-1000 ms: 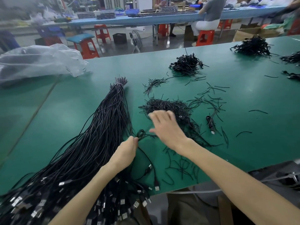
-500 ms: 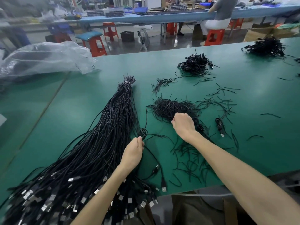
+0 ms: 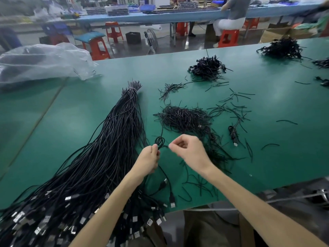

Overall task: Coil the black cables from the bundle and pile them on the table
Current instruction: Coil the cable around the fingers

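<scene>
Bundle: the bundle of long black cables (image 3: 106,148) lies on the green table (image 3: 80,113). It is cinched by a pale band at its far tip at 12 o'clock and fans out wide toward 7 o'clock, where its silver plugs hang over the near edge.
Coil in work: a small black cable coil (image 3: 159,141) of a few tight round loops stands just off the bundle's 3 o'clock side. Its tail runs back to 6 o'clock and ends in a silver plug (image 3: 172,204).
Left hand: the left hand (image 3: 147,160) is clenched around the coil's base.
Right hand: the right hand (image 3: 190,150) has curled fingers, its thumb and forefinger pinching a thin black strand (image 3: 164,146) that touches the coil.
Finished pile: a heap of coiled black cables (image 3: 208,68) sits at 1 o'clock, well apart from the hands.
Ties: a loose pile of short black ties (image 3: 183,116) lies at 12 o'clock of the right hand.
Bag: a clear plastic bag (image 3: 44,61) lies at 10 o'clock.
</scene>
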Motion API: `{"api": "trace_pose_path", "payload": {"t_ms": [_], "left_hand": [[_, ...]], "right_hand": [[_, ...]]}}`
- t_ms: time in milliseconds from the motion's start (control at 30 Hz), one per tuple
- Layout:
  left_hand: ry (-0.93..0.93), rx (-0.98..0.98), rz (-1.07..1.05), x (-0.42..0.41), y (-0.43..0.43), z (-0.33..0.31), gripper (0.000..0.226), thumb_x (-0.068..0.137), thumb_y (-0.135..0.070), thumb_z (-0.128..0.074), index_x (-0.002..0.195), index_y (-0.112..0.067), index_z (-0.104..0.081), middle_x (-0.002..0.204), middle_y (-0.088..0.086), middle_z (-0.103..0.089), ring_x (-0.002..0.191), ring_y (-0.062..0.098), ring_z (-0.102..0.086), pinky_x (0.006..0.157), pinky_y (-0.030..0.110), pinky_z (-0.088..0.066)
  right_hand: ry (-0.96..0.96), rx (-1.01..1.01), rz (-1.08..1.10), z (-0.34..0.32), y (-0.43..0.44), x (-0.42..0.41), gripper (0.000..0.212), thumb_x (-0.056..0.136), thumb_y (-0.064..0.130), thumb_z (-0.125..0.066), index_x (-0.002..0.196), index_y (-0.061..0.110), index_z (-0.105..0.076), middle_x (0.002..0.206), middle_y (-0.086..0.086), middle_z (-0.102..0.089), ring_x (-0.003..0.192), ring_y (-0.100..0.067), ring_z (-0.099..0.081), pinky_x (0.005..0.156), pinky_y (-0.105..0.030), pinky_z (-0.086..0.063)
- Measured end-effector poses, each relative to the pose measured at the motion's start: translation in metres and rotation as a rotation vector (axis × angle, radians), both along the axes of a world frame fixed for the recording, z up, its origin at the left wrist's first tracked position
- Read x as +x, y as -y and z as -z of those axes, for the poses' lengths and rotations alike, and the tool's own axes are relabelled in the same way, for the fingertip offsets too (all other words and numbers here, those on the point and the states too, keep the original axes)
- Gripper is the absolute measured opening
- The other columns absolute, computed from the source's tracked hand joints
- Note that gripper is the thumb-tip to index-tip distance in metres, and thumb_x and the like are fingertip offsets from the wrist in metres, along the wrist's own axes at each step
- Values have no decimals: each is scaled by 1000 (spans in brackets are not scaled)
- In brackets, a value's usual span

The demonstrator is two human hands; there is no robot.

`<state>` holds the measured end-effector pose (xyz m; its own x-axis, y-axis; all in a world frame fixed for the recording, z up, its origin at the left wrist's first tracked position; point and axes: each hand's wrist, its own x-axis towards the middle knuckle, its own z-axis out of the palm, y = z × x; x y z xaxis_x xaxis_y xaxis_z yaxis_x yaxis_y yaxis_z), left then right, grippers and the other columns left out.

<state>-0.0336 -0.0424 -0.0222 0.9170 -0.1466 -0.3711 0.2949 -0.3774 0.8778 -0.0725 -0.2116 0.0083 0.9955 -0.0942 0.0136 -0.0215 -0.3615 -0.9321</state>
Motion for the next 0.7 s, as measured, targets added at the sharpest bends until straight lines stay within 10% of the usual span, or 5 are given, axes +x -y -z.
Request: {"api": "trace_pose_path", "payload": {"t_ms": [533,700], "left_hand": [[39,-87,127,-18,8,-20,37,110,-39,-31,83,-18,-44,55,-14,-33,45,8,-25,41,21,-22],[46,-147,141,-21,5,-24,38,109,-36,-35,76,-20,-45,57,-10,-30,45,10,-22,41,22,-19]], "right_hand": [[1,80,33,20,-2,-13,13,87,20,-78,79,15,-69,68,1,-68,59,-2,-55,60,-20,-47],[-134,308,-111,15,9,-15,31,86,22,-82,109,11,-63,76,2,-72,66,-11,-62,57,-21,-46]]}}
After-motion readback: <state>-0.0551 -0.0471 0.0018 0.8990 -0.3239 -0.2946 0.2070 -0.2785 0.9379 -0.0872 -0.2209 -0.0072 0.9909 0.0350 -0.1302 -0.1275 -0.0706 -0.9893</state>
